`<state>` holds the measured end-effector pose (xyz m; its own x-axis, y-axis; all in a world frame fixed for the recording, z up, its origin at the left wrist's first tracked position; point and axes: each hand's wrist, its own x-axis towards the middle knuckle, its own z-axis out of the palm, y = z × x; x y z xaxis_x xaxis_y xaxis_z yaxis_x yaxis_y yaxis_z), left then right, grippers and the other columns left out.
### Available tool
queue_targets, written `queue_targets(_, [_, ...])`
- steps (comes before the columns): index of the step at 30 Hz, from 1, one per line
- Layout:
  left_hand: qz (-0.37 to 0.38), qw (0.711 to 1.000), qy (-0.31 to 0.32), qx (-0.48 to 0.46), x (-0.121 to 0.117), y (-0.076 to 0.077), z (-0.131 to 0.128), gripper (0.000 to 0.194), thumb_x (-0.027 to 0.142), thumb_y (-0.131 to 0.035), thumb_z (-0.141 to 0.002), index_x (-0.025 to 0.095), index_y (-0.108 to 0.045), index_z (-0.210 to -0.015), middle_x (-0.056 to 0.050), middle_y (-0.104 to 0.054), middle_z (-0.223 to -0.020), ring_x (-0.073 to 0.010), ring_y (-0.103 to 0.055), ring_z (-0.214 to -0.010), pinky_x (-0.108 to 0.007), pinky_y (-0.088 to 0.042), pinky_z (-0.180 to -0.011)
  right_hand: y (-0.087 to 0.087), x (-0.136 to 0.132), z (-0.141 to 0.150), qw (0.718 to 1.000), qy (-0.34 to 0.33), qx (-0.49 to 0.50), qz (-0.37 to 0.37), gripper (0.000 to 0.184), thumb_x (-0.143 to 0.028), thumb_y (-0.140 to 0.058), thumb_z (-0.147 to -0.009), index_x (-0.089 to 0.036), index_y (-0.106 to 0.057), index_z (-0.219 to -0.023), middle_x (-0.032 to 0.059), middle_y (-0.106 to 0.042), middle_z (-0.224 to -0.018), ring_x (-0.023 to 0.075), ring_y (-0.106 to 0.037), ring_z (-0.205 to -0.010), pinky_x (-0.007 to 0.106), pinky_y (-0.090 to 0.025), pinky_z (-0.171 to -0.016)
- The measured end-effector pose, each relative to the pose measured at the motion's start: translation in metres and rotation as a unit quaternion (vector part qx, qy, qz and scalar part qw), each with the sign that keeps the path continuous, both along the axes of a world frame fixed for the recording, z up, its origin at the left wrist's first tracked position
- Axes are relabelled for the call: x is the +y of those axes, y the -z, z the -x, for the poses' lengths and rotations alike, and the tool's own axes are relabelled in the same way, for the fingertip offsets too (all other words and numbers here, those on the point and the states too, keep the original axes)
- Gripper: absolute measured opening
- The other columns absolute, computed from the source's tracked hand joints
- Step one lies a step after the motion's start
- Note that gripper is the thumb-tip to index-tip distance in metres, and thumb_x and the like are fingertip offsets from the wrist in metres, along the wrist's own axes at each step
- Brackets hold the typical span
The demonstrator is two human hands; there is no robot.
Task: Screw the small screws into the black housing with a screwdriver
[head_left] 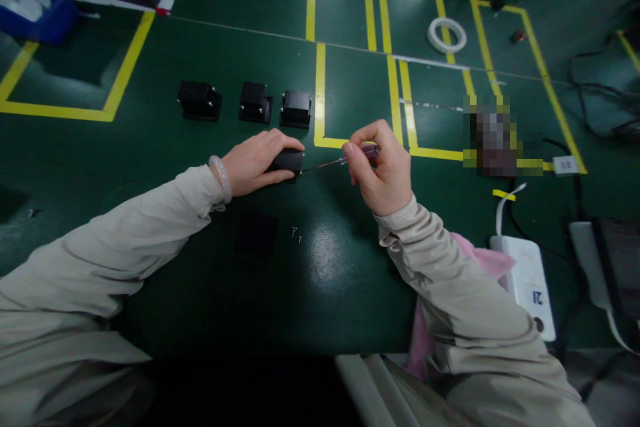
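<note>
My left hand (260, 163) grips a small black box (287, 161), fingers over its far side and thumb along the near one. Between the fingers of my right hand (383, 167) is the purple handle of a screwdriver (327, 164). Its thin shaft points left, and the tip meets a small screw at the box's near right corner. Below the box, a few loose screws (295, 232) lie on the green table. A flat black plate (257, 233) rests left of them, hard to make out against the dark surface.
Several similar black boxes, one of them leftmost (199, 101), stand in a row beyond my hands. A roll of white tape (447, 35) lies at the back right. A white power strip (525, 280) and pink cloth (480, 257) are beside my right arm. A blue bin (60, 10) sits far left.
</note>
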<state>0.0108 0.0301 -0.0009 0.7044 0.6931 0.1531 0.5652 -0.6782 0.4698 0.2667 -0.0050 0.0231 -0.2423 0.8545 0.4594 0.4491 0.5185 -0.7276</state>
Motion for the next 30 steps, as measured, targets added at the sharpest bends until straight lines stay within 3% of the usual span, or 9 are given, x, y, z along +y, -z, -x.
queue_targets(6, [0.003,1.0,-0.005,0.004,0.0008,0.0007,0.0001,0.043,0.036,-0.058,-0.094,0.017,-0.053,-0.133,-0.012,-0.062,-0.125,-0.028,-0.06,-0.112,-0.045,-0.048,-0.1,0.0033,0.0007,0.0,1.0,-0.021,0.006,-0.02,0.03,-0.053,-0.042,-0.103,-0.025,-0.051,-0.108,0.0,-0.06,-0.083,0.0111,-0.053,-0.061,0.031,-0.052,-0.063])
queue_targets(15, [-0.003,1.0,-0.006,0.011,0.0008,0.0012,0.0005,0.042,0.035,-0.058,-0.095,0.017,-0.052,-0.134,-0.012,-0.061,-0.123,-0.0273,-0.059,-0.112,-0.044,-0.047,-0.101,-0.0035,-0.0022,0.0024,1.0,-0.017,0.004,-0.017,0.026,-0.045,-0.048,-0.103,-0.022,-0.052,-0.09,-0.0038,-0.055,-0.072,0.0081,-0.052,-0.058,0.026,-0.046,-0.06])
queue_targets(22, [-0.008,1.0,-0.004,0.008,0.0007,0.0016,0.0006,0.043,0.035,-0.058,-0.096,0.017,-0.053,-0.134,-0.012,-0.062,-0.123,-0.027,-0.06,-0.11,-0.044,-0.048,-0.098,0.0026,0.0002,0.0012,0.999,-0.026,0.02,-0.027,0.024,-0.043,-0.042,-0.104,-0.022,-0.05,-0.112,0.0033,-0.061,-0.097,0.0108,-0.058,-0.072,0.029,-0.05,-0.065])
queue_targets(30, [-0.006,1.0,-0.003,0.007,0.0008,0.0011,0.0006,0.043,0.035,-0.058,-0.096,0.016,-0.053,-0.134,-0.012,-0.062,-0.123,-0.0273,-0.06,-0.111,-0.044,-0.048,-0.1,-0.0009,-0.0007,0.0018,1.0,-0.016,0.005,-0.022,0.024,-0.045,-0.048,-0.103,-0.023,-0.052,-0.095,-0.0035,-0.056,-0.076,0.0079,-0.052,-0.059,0.027,-0.046,-0.059])
